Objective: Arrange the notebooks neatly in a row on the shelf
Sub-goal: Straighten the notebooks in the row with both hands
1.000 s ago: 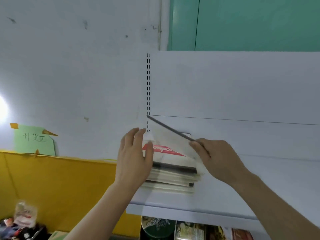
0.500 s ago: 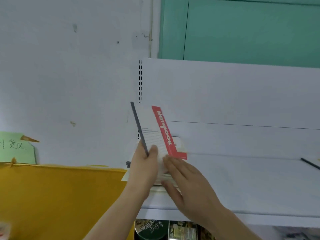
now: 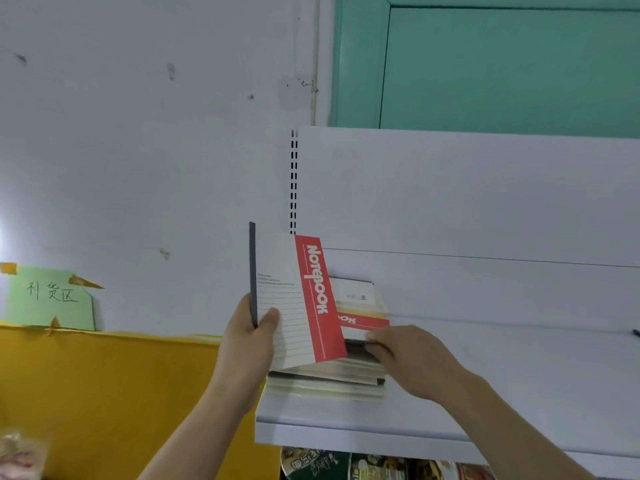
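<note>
A white notebook (image 3: 294, 299) with a red "Notebook" band and a dark spine stands upright at the left end of the white shelf (image 3: 485, 393). My left hand (image 3: 249, 337) grips its spine edge, thumb on the lined cover. Behind and beneath it lies a flat stack of notebooks (image 3: 332, 379). My right hand (image 3: 412, 362) pinches the right edge of the top notebook (image 3: 360, 320) of that stack, fingers around its dark edge.
The shelf's white back panel (image 3: 467, 195) has a slotted upright (image 3: 294, 181) at its left. A yellow board (image 3: 104, 393) and a green paper sign (image 3: 52, 296) sit to the left. Packaged goods (image 3: 363, 465) fill the shelf below. A dark object (image 3: 636, 332) lies far right.
The notebook was lifted off the stack and turned upright; my left hand now holds it alone. My right hand left it and took hold of the stack's top notebook.
</note>
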The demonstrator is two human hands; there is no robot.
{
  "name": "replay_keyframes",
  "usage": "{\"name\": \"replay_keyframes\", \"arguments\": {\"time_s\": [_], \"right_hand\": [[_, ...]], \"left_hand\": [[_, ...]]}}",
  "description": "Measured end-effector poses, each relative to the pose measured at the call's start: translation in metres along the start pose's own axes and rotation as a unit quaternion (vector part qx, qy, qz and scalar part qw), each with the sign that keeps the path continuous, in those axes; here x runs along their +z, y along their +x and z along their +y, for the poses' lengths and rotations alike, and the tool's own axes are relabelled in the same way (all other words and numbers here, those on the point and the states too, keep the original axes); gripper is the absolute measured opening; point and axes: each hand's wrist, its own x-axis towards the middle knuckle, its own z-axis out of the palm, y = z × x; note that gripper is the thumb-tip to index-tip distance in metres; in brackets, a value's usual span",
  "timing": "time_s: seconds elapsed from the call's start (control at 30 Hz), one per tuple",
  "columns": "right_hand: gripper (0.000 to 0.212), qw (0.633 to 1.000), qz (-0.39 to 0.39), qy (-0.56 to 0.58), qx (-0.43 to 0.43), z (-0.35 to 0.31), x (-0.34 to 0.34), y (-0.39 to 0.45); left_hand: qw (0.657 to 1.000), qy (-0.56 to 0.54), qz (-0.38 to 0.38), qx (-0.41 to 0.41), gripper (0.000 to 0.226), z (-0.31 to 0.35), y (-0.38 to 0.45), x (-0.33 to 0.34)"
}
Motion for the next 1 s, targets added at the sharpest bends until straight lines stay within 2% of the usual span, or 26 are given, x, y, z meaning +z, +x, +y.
{"name": "replay_keyframes", "arguments": {"time_s": [0.1, 0.17, 0.23, 0.33, 0.4, 0.53, 0.7, 0.8, 0.87, 0.93, 1.0], "right_hand": [[0.033, 0.999, 0.025, 0.010, 0.031, 0.008, -0.015, -0.003], [0.036, 0.996, 0.071, -0.011, 0.048, 0.019, -0.023, -0.002], [0.037, 0.984, 0.168, 0.014, 0.065, 0.028, -0.030, -0.004], [0.031, 0.936, 0.329, 0.100, 0.068, 0.016, -0.041, -0.014], [0.023, 0.922, 0.373, 0.105, 0.028, -0.009, -0.042, -0.022], [0.041, 0.947, 0.317, 0.037, -0.031, -0.057, -0.005, -0.026], [0.047, 0.964, 0.264, -0.025, -0.030, -0.074, 0.017, -0.034], [0.052, 0.964, 0.262, -0.036, -0.038, -0.068, 0.016, -0.041], [0.053, 0.965, 0.253, -0.029, -0.057, -0.060, 0.019, -0.048], [0.055, 0.970, 0.240, -0.006, -0.037, -0.047, 0.020, -0.056], [0.064, 0.974, 0.222, 0.003, 0.034, -0.031, 0.013, -0.061]], "left_hand": [[1.000, 0.015, -0.004, 0.001, 0.020, 0.003, -0.001, 0.000], [1.000, 0.012, 0.002, 0.002, 0.019, 0.004, -0.001, 0.001], [1.000, 0.005, 0.008, -0.001, 0.018, 0.005, 0.001, 0.004], [1.000, -0.022, -0.012, -0.010, 0.021, 0.004, 0.000, 0.015], [0.998, -0.042, -0.034, -0.018, 0.023, 0.004, -0.004, 0.027], [0.986, -0.129, -0.098, -0.044, 0.024, 0.008, -0.017, 0.054], [0.959, -0.226, -0.144, -0.091, 0.036, 0.006, -0.026, 0.067], [0.965, -0.213, -0.128, -0.078, 0.022, 0.004, -0.025, 0.067], [0.969, -0.202, -0.126, -0.068, 0.023, 0.004, -0.025, 0.068], [0.968, -0.199, -0.136, -0.068, 0.028, 0.005, -0.022, 0.068], [0.967, -0.194, -0.152, -0.070, 0.029, 0.007, -0.021, 0.070]]}}
